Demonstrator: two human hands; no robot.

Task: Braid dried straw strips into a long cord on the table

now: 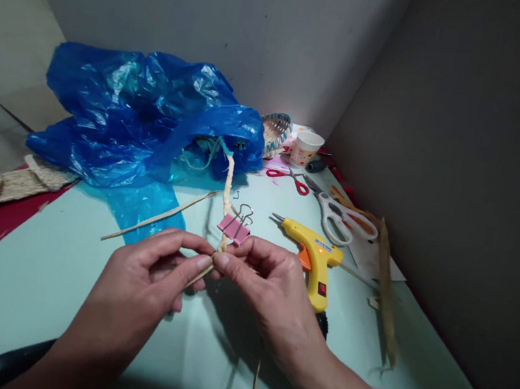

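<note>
Both hands meet over the pale green table (55, 267), pinching the near end of a tan braided straw cord (228, 189). My left hand (148, 275) has thumb and fingers closed on the loose strands. My right hand (266, 281) pinches the same spot from the right. A pink binder clip (234, 226) is clamped on the braid just above my fingers. The cord runs away from me into a blue plastic bag (139, 116). A loose straw strip (158, 216) trails left from the braid.
A yellow glue gun (312, 255) lies right of my hands. Beyond it are white-handled scissors (340, 217), red-handled scissors (289, 177), a paper cup (305, 147) and a small woven basket (275, 130). Woven straw pieces (15, 182) rest on a red mat at left. Walls enclose the back and right.
</note>
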